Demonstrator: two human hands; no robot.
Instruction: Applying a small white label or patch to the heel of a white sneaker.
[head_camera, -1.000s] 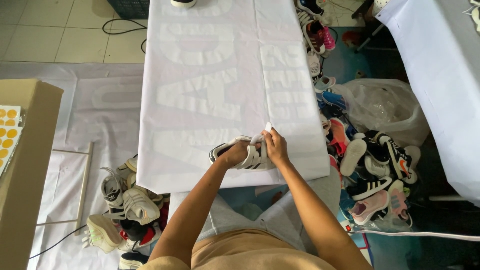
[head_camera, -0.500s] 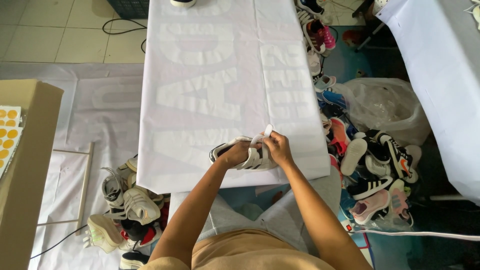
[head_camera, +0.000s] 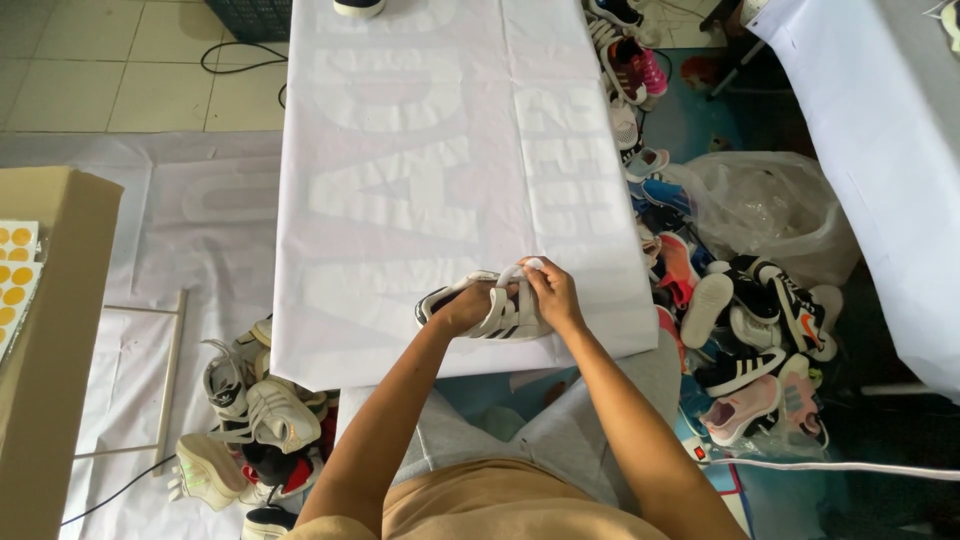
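Two hands are closed on one small white sneaker with dark stripes (head_camera: 478, 308), which lies on its side near the front edge of the white-covered table (head_camera: 400, 200). The left hand (head_camera: 470, 305) is clamped over its upper, while the right hand (head_camera: 551, 295) pinches a white strap (head_camera: 520, 272) between its fingers (head_camera: 530, 268). The strap is best drawn taut and pressed flat while the shoe is pinned firmly beneath the left fingers.

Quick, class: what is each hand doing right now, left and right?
Left hand: closed on the sneaker, holding it on the table.
Right hand: closed, pinching the sneaker's white strap.
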